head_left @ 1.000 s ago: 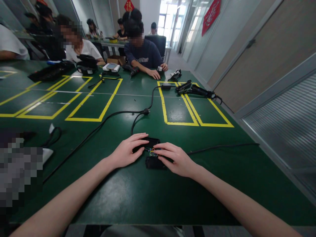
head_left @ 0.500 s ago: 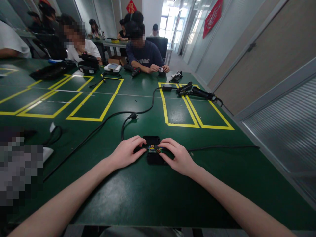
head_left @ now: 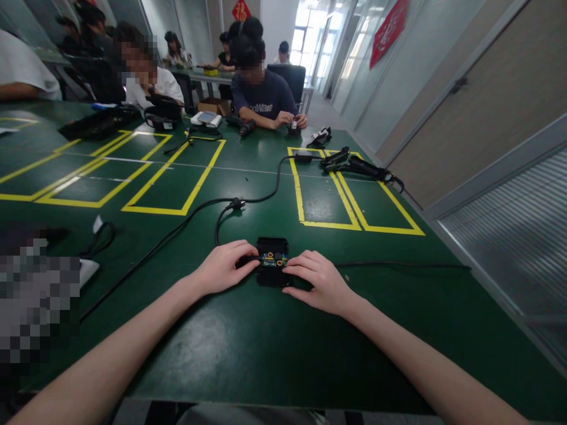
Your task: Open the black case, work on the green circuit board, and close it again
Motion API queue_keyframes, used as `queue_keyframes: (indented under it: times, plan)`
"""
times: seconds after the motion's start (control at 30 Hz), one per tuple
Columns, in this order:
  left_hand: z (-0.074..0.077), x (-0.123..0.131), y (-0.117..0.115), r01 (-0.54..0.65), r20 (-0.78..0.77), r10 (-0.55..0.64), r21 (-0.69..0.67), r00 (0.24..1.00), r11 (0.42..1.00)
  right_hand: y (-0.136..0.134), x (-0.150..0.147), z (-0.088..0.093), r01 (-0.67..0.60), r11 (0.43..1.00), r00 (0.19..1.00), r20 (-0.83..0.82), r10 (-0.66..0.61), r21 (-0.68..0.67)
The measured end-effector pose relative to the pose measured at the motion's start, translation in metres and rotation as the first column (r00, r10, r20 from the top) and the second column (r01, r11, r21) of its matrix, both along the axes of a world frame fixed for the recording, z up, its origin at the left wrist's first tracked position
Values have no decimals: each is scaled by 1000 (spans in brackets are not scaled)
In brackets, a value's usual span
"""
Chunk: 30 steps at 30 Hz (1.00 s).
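Note:
A small open black plastic case [head_left: 271, 278] lies on the table in front of me, its two halves spread apart front and back. Across it sits a green circuit board [head_left: 271, 260] with copper-coloured coils and coloured wires at its right end. My left hand [head_left: 230, 265] pinches a black cable [head_left: 248, 260] at the board's left end between thumb and fingers. My right hand [head_left: 316, 280] has its fingertips at the board's right end. Its thumb is spread away from them, near the right edge of the case's front half. A black power cord [head_left: 398, 264] runs off to the right.
On the green table [head_left: 212, 354] are yellow tape rectangles, a black plug [head_left: 237, 204], a long cord with an adapter [head_left: 303, 156], and a black tool-like device [head_left: 358, 165]. A co-worker [head_left: 266, 94] handles a small object across the table. A drill [head_left: 245, 127] lies nearby.
The case and board have shifted slightly left and away from me. My right thumb has moved down, apart from the other fingers. My left hand still pinches the cable.

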State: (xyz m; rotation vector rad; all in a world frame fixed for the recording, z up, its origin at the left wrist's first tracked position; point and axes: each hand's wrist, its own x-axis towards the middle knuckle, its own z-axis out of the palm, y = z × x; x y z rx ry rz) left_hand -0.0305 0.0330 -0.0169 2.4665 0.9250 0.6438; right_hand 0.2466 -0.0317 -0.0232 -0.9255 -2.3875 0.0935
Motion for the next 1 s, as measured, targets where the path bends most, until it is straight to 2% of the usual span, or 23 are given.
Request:
queue_keyframes:
  times: [0.33, 0.47, 0.7, 1.0]
  plan:
    - [4, -3, -3, 35, 16, -35, 0, 999, 999, 0, 8, 6, -52, 998, 998, 20, 53, -33]
    - [2, -3, -2, 28, 21, -28, -7, 999, 1000, 0, 6, 8, -53, 998, 998, -23, 53, -41]
    - [1, -2, 0, 36, 7, -36, -21, 999, 999, 0, 5, 10, -13, 989, 993, -115, -4, -148]
    - [2, -3, 0, 34, 4, -34, -37, 999, 999, 0, 4, 7, 30, 987, 996, -82, -43, -158]
